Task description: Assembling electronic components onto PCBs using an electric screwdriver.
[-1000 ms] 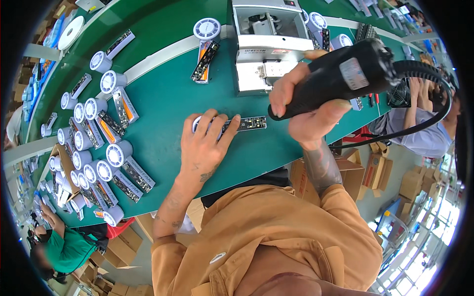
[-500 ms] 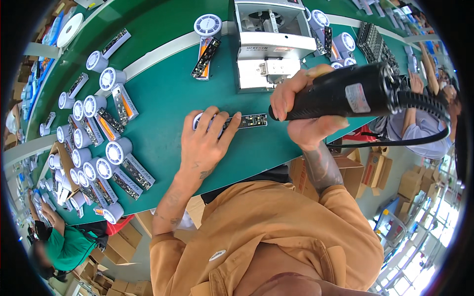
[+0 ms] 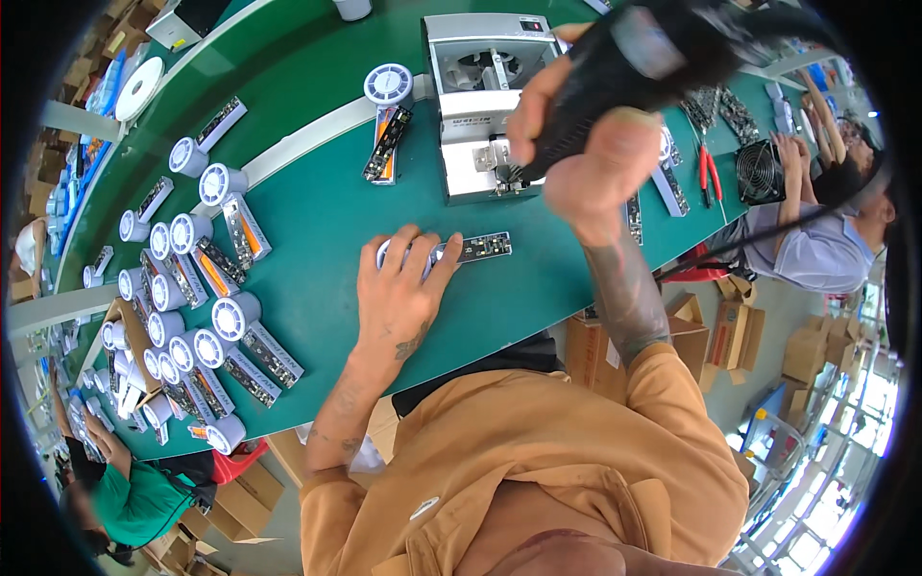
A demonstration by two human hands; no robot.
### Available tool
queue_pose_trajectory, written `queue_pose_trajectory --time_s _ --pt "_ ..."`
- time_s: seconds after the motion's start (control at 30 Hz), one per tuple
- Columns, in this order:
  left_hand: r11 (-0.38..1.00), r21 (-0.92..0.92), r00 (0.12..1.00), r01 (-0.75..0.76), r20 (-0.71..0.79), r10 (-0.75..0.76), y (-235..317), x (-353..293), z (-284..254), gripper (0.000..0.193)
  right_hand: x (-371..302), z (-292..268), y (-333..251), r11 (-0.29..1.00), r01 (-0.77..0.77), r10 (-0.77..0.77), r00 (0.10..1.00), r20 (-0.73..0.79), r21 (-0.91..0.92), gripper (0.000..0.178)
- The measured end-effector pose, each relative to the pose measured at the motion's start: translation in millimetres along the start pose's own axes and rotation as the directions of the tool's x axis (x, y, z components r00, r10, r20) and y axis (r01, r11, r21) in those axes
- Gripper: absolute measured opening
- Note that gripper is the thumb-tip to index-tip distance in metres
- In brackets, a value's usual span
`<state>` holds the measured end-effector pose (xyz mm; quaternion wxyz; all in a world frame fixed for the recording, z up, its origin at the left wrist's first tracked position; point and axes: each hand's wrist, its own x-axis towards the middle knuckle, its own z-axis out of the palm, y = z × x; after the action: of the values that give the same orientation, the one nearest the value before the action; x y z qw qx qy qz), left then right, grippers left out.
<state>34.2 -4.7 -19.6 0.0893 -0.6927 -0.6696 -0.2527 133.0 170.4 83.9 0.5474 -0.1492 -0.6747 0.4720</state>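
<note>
My right hand point(image 3: 600, 158) is wrapped round a thick black electric screwdriver point(image 3: 619, 82), blurred by motion, with its cable trailing off to the right. Its tip points down at the metal front of a silver screw feeder point(image 3: 471, 130); whether they touch I cannot tell. On the green table, my left hand point(image 3: 401, 283) is closed over the round fan head of a small handheld fan, holding it flat. The fan's handle, with an exposed circuit board point(image 3: 488, 247), sticks out to the right past my fingertips.
Several similar fans point(image 3: 235, 317) with bare boards lie in rows at the left, beside a cardboard box point(image 3: 130, 331). One more fan point(image 3: 388, 86) lies left of the feeder. At the right are red-handled pliers point(image 3: 709, 173), a black square fan point(image 3: 760, 173) and a co-worker's hands.
My right hand has carried the screwdriver up and away from the circuit board to the feeder, tilting it. My left hand stays on the fan. The view has shifted slightly.
</note>
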Motion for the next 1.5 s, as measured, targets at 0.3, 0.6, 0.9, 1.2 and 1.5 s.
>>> queue_pose_trajectory --time_s 0.3,0.6,0.9,1.2,1.5 --pt "1.0 0.006 1.0 0.007 0.003 -0.007 -2.3 0.2 1.6 0.034 -48.7 -21.1 -3.9 0.946 -0.287 0.291 0.957 -0.003 0.148 0.1" --pt "1.0 -0.009 1.0 0.029 -0.006 -0.029 -1.5 -1.2 3.0 0.038 -52.1 -19.2 0.7 0.949 -0.242 0.257 0.965 -0.052 0.201 0.099" --pt "1.0 -0.012 1.0 0.023 -0.008 -0.023 -1.5 0.5 2.5 0.038 2.6 0.3 2.7 0.99 -0.053 0.045 0.997 -0.062 -0.129 0.1" --pt "1.0 -0.008 0.999 0.017 -0.032 -0.017 -2.2 0.3 3.9 0.037 -34.7 -10.5 -0.4 0.979 -0.202 0.202 0.979 0.032 0.009 0.099" --pt "0.999 -0.013 0.999 0.032 -0.021 -0.033 -1.3 -1.3 2.8 0.037 -57.3 -15.7 -1.9 0.935 -0.337 0.34 0.94 -0.018 0.108 0.104"
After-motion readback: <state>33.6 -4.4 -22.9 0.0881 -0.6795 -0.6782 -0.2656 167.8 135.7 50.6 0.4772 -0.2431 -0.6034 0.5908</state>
